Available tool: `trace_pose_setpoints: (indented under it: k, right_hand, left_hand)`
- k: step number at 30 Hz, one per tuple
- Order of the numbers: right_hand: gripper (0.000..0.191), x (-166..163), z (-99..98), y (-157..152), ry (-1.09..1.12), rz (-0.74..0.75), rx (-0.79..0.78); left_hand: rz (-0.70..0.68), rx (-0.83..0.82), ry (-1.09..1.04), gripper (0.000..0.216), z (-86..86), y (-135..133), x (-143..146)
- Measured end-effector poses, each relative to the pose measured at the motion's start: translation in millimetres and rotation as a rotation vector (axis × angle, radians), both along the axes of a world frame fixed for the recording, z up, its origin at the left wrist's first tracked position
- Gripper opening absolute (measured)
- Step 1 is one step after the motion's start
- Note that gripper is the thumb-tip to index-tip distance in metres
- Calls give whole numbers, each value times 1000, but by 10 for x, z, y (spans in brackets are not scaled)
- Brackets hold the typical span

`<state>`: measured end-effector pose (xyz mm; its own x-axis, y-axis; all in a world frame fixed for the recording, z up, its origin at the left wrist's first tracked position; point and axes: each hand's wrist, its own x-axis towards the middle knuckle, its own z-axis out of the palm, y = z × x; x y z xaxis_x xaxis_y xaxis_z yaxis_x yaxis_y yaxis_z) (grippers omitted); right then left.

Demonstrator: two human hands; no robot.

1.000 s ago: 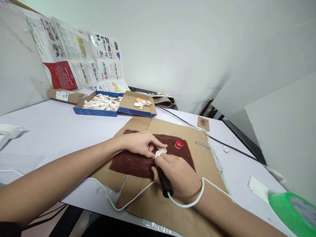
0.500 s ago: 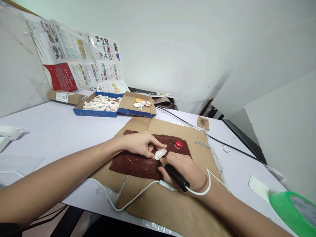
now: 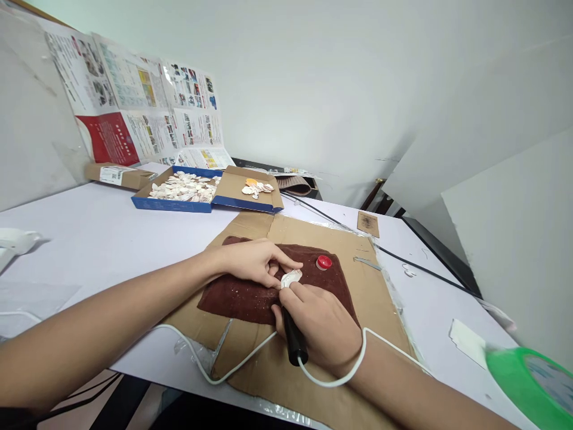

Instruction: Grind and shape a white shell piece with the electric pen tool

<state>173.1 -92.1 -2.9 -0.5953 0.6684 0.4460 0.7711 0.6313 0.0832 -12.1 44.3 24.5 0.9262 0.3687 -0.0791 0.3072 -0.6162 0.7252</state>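
My left hand [image 3: 257, 263] pinches a small white seashell [image 3: 292, 277] between thumb and fingers, just above a dark brown cloth [image 3: 242, 301]. Wrapped in my right hand [image 3: 324, 319] is a black pen-shaped electric tool [image 3: 293, 339] with a white cord [image 3: 331, 383] leaving its rear end. Its front end points at the near side of the shell; my fingers hide the tip, so I cannot tell whether it touches. On the cloth, beyond my right hand, sits a small round red container [image 3: 323, 262].
Under the cloth lies cardboard [image 3: 264, 364]. A blue box [image 3: 174, 205] of shells stands at the back left, its lid [image 3: 230, 188] bearing several more. Tweezers [image 3: 367, 263] lie right of the cloth. Green tape [image 3: 514, 376] is at the right edge.
My right hand has turned, swinging the tool's rear end left and toward me, so the handle stands more upright in view. The left hand and shell have stayed in place.
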Motion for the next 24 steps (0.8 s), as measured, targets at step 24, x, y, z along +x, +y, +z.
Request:
trace_pose_setpoints:
  k: [24]
  right_hand:
    - [32, 493, 198, 92, 1270, -244, -541]
  left_hand:
    - [154, -278, -71, 78, -74, -5, -19]
